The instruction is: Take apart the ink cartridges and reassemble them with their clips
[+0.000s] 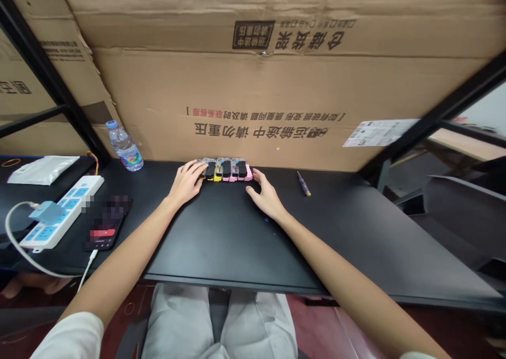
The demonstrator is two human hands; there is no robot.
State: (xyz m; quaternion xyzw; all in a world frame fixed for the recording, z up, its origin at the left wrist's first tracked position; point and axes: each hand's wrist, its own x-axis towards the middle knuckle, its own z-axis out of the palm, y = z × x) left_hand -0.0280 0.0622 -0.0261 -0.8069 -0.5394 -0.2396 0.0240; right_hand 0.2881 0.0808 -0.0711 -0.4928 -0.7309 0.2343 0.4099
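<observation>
A row of small yellow and pink objects with black and clear parts (226, 170) lies at the far side of the black table (221, 232), against the cardboard. Their exact kind is too small to tell. My left hand (187, 182) rests with stretched fingers at the row's left end, fingertips touching it and covering part of that end. At the other end is my right hand (266, 194), thumb and fingers apart around nothing. Its fingertips are close by the last pink object; whether they touch it I cannot tell.
A screwdriver (304, 184) lies to the right of my hands. On the left are a water bottle (125, 146), a white power strip (65, 211), a phone (108, 224) on a cable and a white packet (44, 170). Large cardboard (253, 79) walls the back.
</observation>
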